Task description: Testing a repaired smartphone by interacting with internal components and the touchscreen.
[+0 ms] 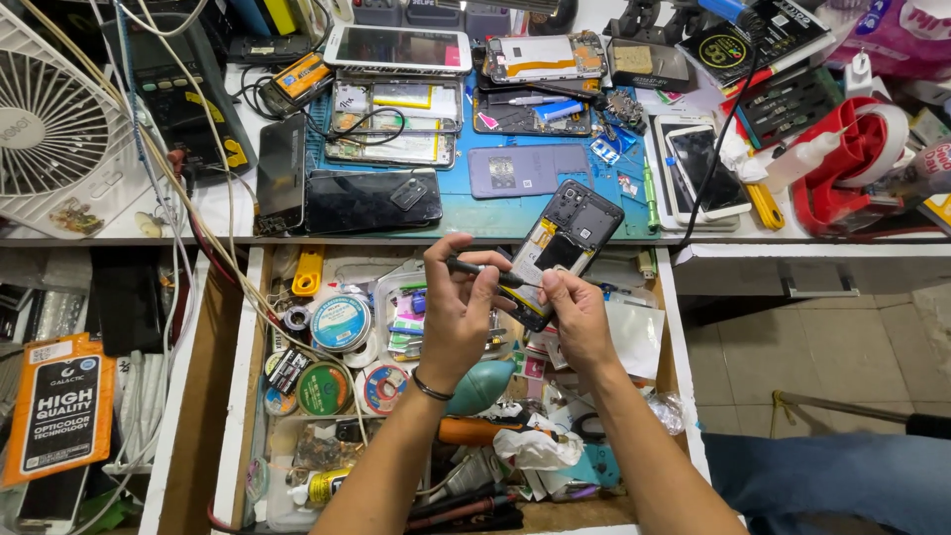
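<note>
While the right hand [580, 317] grips the opened phone [560, 248], the left hand [456, 307] holds a screwdriver [485, 271] against it.

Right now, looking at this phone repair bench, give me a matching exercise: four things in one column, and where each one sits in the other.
1. opened phone
2. white fan
3. red tape dispenser
4. teal bulb blower

A. far left of the bench
B. in the open drawer
C. held in the right hand
D. far right of the bench

Pairs: 1-C, 2-A, 3-D, 4-B
</note>
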